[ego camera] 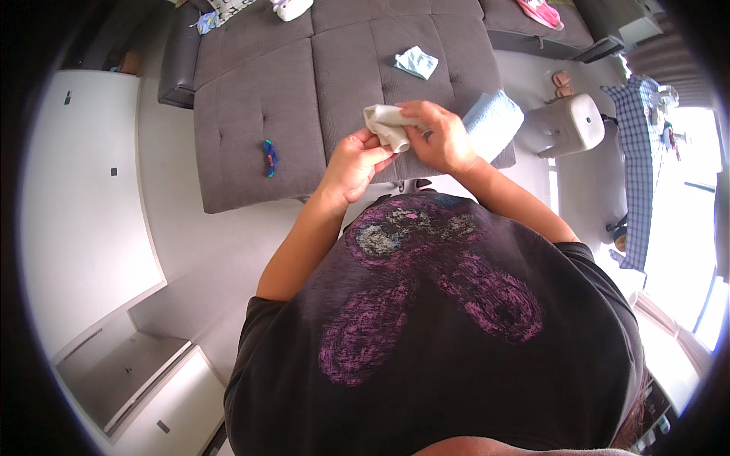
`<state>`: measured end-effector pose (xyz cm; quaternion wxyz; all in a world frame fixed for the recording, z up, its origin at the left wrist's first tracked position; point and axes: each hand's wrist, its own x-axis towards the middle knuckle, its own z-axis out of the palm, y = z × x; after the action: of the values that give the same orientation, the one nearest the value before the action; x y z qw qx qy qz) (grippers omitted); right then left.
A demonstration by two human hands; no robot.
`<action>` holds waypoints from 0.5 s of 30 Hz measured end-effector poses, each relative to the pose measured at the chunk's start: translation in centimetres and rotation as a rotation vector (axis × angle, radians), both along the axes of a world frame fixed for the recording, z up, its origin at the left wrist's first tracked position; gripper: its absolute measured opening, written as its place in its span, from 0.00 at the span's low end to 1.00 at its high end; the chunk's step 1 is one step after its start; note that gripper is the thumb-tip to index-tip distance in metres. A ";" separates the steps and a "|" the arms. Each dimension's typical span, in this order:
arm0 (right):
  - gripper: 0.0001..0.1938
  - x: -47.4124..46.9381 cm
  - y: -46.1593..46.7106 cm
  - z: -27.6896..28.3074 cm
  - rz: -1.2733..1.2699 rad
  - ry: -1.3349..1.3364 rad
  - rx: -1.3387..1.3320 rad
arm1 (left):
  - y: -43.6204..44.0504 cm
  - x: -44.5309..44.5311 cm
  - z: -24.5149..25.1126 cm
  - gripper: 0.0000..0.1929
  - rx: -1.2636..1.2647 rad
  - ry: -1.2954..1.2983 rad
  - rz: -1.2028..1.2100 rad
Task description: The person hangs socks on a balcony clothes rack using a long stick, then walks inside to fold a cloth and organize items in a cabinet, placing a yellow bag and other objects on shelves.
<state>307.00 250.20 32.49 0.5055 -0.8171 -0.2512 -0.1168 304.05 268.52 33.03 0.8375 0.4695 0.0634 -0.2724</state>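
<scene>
Both my hands hold a small white cloth item (388,122), perhaps a sock, bunched above the front part of a grey upholstered sofa seat (256,108). The fingertips of my left hand (356,165) pinch its lower edge. From the other side, my right hand (439,137) grips its upper part between thumb and fingers. A folded light blue towel (495,125) lies just right of my right hand, partly behind it. Farther back on the seat is a crumpled pale mint cloth (417,62). A small blue and teal fabric item (270,158) rests to the left.
A beige plastic stool (576,125) stands on the floor to the right, near pink slippers (562,82). Beyond it is a table with a blue checked cloth (636,171). White cabinets (85,188) line the left side. A pink item (542,14) and a white plush toy (292,8) lie at the back.
</scene>
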 end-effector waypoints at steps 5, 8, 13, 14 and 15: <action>0.23 -1.8 -0.6 -0.2 0.135 -0.041 -0.111 | -0.3 -0.2 -0.9 0.13 0.311 0.040 0.036; 0.19 -2.4 -0.3 -0.7 -0.003 0.128 -0.106 | -0.6 -0.3 -1.3 0.10 0.670 -0.110 -0.007; 0.21 -2.7 -0.3 -1.0 -0.084 0.189 -0.099 | -2.2 -0.8 -2.3 0.09 0.809 -0.231 0.031; 0.20 -2.6 -0.4 -1.0 -0.094 0.194 -0.118 | -2.6 -0.8 -2.5 0.10 0.781 -0.227 0.038; 0.19 -2.6 -0.5 -1.0 -0.097 0.160 -0.115 | -2.9 -0.8 -2.8 0.10 0.835 -0.262 0.056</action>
<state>304.44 249.69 31.53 0.4701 -0.8626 -0.1765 -0.0608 303.23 265.60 30.25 0.5840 0.7963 0.0739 -0.1388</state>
